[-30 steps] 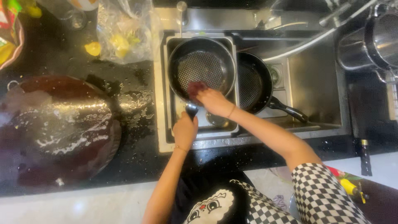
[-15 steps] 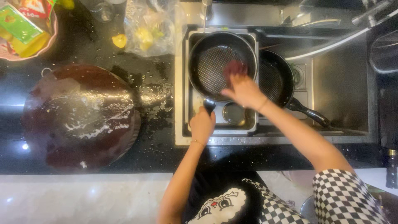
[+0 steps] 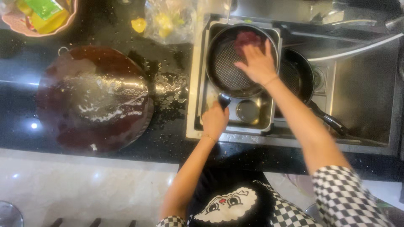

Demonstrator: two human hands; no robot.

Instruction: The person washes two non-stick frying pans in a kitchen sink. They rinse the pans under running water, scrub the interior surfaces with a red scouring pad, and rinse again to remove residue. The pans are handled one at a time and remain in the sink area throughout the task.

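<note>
Your left hand (image 3: pixel 215 120) is clenched on the handle of the round black textured frying pan (image 3: pixel 240 59) in the steel sink (image 3: pixel 370 101) at the desk's far edge, while your right hand (image 3: pixel 257 64), fingers spread, presses a dark red scrubbing pad (image 3: pixel 247 38) against its far rim, mid-scrub, so keep that handle grip firm.

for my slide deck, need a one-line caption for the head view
Left hand grips the frying pan handle over the sink while the right hand presses a dark red scrubber inside it.
</note>
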